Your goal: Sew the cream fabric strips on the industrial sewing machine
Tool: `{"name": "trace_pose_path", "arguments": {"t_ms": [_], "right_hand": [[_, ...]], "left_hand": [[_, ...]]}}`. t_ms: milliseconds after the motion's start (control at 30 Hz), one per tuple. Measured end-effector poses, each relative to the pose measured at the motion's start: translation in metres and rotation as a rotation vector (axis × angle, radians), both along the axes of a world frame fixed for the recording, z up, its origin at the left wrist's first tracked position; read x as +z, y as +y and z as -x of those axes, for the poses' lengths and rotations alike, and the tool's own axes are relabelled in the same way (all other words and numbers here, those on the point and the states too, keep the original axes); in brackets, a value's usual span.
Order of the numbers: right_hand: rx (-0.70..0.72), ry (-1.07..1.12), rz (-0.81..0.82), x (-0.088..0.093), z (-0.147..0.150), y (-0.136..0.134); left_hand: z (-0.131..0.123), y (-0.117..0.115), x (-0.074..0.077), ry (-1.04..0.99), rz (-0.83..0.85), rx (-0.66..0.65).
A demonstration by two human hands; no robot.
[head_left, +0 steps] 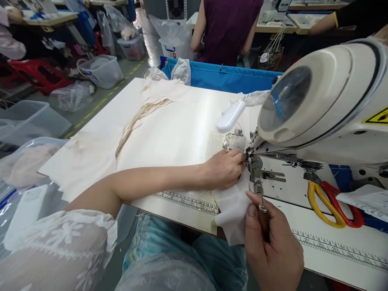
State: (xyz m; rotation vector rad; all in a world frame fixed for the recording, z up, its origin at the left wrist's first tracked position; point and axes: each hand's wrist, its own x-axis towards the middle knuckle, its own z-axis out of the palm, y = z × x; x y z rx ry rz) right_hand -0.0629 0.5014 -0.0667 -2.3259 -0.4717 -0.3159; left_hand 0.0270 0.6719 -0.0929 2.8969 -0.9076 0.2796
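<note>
My left hand [224,169] lies on a small white fabric piece [232,210] at the needle area of a white sewing machine [327,101], its fingers pinched together at the presser foot [254,163]. My right hand [273,246] is closed around a slim tool with a wooden handle and metal tip [262,206], which points up toward the presser foot. The fabric hangs over the table's front edge between both hands.
Yellow and red scissors [333,202] lie on the machine bed to the right. Cream cloth strips [142,115] lie on the white table [182,133]. A blue bin [224,76] stands behind it. A person in purple [227,28] works beyond. Plastic tubs [103,70] sit on the floor left.
</note>
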Motion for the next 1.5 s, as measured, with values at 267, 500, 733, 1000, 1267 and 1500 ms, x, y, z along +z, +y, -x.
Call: {"name": "trace_pose_path", "arguments": {"t_ms": [267, 500, 733, 1000, 1267, 1500], "right_hand": [[0.259, -0.261, -0.032, -0.013, 0.000, 0.003], [0.034, -0.133, 0.105, -0.027, -0.017, -0.025], [-0.088, -0.358, 0.270, -0.038, -0.040, -0.018], [-0.102, -0.362, 0.282, -0.039, -0.044, -0.017], [-0.085, -0.369, 0.266, -0.040, -0.044, -0.016], [-0.090, -0.376, 0.301, -0.040, -0.044, -0.013]], "left_hand": [[-0.013, -0.012, -0.001, -0.015, 0.090, 0.167], [-0.022, 0.007, -0.015, 0.093, 0.586, 0.151], [-0.025, 0.013, -0.017, 0.137, 0.774, 0.065], [-0.026, 0.013, -0.018, 0.122, 0.765, 0.071], [-0.025, 0.013, -0.018, 0.119, 0.743, 0.069], [-0.025, 0.011, -0.021, 0.039, 0.680, 0.044]]}}
